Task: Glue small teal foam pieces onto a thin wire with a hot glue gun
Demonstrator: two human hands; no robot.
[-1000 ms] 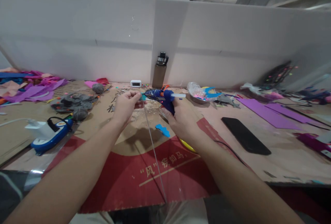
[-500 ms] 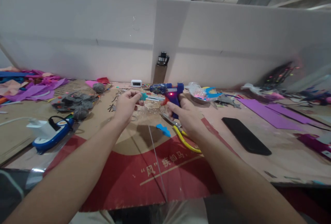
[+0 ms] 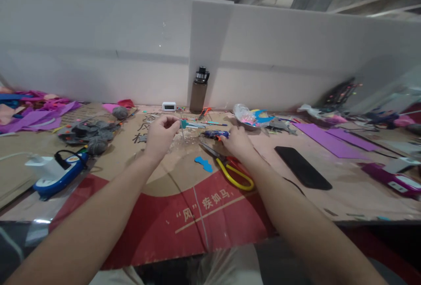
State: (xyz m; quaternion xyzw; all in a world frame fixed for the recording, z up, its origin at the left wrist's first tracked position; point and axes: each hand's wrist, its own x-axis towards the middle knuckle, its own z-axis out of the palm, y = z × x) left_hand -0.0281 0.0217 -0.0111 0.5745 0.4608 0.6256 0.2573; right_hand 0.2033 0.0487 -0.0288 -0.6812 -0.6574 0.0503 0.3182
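My left hand (image 3: 161, 138) is closed in a pinch on a small teal piece (image 3: 184, 124), with a thin stem hanging below it. My right hand (image 3: 239, 141) is low over the table, closed at the rear of a blue hot glue gun (image 3: 215, 134). The gun lies on its side with its nozzle to the left; my fingers hide its handle. Just in front of it are scissors (image 3: 234, 175) with yellow and red handles, partly beneath my right forearm. A blue wavy-edged cutout (image 3: 203, 164) rests on the cardboard left of the scissors.
A dark bottle (image 3: 198, 92) and a small white display (image 3: 169, 106) stand by the back panel. On the right are a bowl (image 3: 245, 120) of scraps, a black phone (image 3: 302, 167) and purple sheets (image 3: 332, 140). A blue power strip (image 3: 62, 175) and grey bundles (image 3: 88, 133) lie left.
My right hand has lowered the glue gun from the air onto the table and tipped it onto its side. My left hand still pinches the teal piece. The view has shifted slightly.
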